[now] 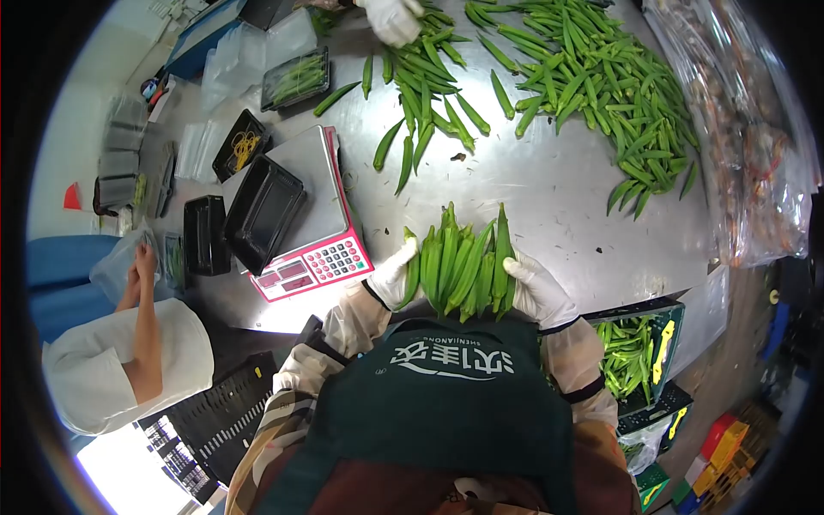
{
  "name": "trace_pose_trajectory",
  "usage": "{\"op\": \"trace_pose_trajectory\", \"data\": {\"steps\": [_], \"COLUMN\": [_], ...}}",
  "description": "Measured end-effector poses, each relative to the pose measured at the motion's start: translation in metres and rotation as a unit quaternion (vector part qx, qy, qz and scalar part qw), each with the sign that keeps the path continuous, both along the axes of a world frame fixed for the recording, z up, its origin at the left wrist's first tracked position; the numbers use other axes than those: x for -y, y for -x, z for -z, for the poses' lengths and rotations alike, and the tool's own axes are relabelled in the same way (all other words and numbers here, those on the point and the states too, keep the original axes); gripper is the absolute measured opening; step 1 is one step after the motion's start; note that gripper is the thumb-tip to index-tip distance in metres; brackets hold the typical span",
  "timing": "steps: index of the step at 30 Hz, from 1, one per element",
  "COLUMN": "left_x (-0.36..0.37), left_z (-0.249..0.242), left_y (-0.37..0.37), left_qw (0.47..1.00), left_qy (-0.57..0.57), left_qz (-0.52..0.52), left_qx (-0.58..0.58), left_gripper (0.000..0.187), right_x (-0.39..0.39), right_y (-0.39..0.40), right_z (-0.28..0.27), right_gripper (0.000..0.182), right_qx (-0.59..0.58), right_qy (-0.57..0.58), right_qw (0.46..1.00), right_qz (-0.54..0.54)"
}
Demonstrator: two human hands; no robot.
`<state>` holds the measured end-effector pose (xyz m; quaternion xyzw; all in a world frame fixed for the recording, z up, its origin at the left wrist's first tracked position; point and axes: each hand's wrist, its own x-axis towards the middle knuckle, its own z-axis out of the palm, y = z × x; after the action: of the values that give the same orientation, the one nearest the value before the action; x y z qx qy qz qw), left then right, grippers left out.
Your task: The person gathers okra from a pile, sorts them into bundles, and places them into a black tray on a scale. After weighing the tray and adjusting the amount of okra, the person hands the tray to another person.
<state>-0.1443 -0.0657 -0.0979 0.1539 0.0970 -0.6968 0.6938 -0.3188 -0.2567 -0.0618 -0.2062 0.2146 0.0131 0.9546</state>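
Note:
Between my two white-gloved hands is a bunch of green okra [461,262], its pods lined up side by side at the table's near edge. My left hand [395,273] is closed against the bunch's left side. My right hand [536,290] presses on its right side, the thumb at the outermost pod. To the left stands a pink-edged digital scale [322,206], with a black plastic tray [264,215] resting tilted on it. Another black tray [206,234] lies left of the scale.
A big heap of okra [601,103] covers the far right; a smaller pile [425,86] lies near a co-worker's gloved hand [393,19]. A filled tray [296,79] and a tray of rubber bands [243,146] sit far left. A crate of okra [628,356] stands at right.

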Motion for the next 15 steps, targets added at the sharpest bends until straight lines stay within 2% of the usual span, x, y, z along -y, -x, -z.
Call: {"op": "trace_pose_trajectory", "data": {"steps": [2, 4, 7, 13, 15], "left_x": [-0.006, -0.007, -0.004, 0.004, 0.009], "left_z": [0.002, 0.01, 0.013, 0.033, 0.04], "left_y": [0.001, 0.006, 0.011, 0.01, 0.011], "left_qw": [0.997, 0.998, 0.999, 0.998, 0.999], "left_qy": [0.008, -0.03, -0.008, 0.015, 0.001], "left_qz": [0.032, 0.012, -0.004, 0.0, 0.009], "left_qx": [0.076, 0.047, 0.043, 0.068, 0.044], "left_gripper": [0.062, 0.06, 0.06, 0.062, 0.062], "right_x": [-0.014, -0.025, -0.033, -0.034, -0.032], "right_y": [-0.002, -0.01, -0.018, -0.012, -0.008], "right_z": [0.013, 0.002, -0.017, -0.032, -0.033], "right_gripper": [0.054, 0.044, 0.045, 0.048, 0.048], "right_qx": [-0.074, -0.157, -0.194, -0.153, -0.163], "right_qy": [0.166, 0.334, 0.356, 0.348, 0.403], "right_qw": [0.983, 0.929, 0.914, 0.919, 0.896], "right_qz": [-0.012, -0.009, 0.025, 0.104, 0.09]}}
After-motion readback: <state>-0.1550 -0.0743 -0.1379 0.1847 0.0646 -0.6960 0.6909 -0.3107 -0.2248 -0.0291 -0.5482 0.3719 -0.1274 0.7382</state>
